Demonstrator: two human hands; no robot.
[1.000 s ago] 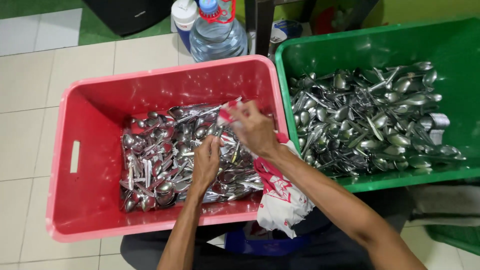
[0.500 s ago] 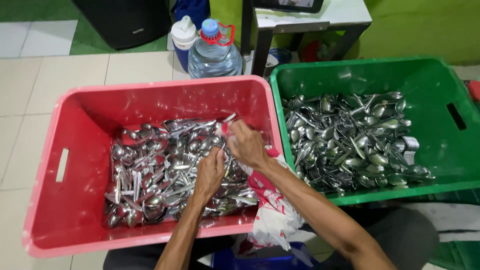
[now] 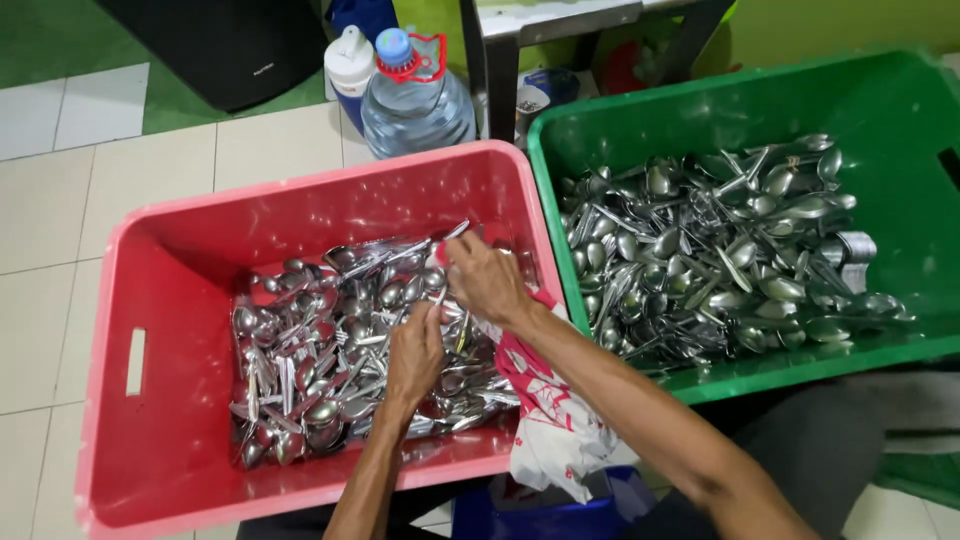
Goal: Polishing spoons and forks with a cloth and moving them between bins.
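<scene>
Here, the left hand (image 3: pixel 415 352) and right hand (image 3: pixel 487 280) rest half-curled on shiny metal spoons (image 3: pixel 330 350) in the red plastic crate (image 3: pixel 160 300); whether either grips one cannot be told. The green crate (image 3: pixel 900 130), right, holds more.

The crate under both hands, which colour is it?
Red crate, clearest in the head view.

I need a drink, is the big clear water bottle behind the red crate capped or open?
Capped. The clear water bottle stands upright behind the red crate with its blue cap on.
</scene>
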